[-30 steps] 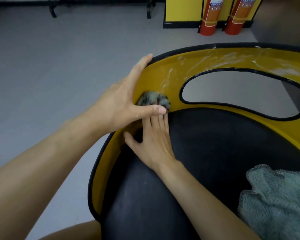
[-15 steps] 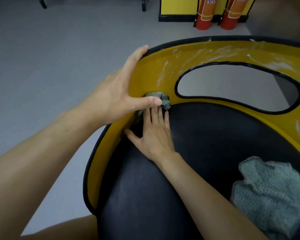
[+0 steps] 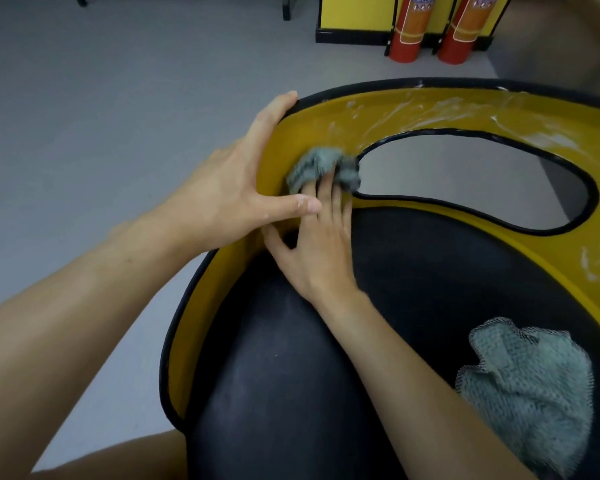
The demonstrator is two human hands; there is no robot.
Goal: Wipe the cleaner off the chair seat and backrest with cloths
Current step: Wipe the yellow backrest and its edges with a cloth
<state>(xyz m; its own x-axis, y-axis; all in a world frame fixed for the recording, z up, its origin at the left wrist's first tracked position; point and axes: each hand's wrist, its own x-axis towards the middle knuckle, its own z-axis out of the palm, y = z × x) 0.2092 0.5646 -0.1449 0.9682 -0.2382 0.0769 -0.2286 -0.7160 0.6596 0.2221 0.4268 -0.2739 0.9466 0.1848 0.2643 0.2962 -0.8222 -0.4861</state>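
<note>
Backrest (image 3: pixel 326 128): cloth (image 3: pixel 317 164) under R hand (image 3: pixel 323 247).

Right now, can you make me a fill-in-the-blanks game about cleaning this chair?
1. The right hand presses a small cloth against the ____ backrest.
2. A second cloth lies on the chair's black ____, touched by neither hand.
3. On the floor behind the chair stand ____ red fire extinguishers.

Missing words: yellow; seat; two.
</note>
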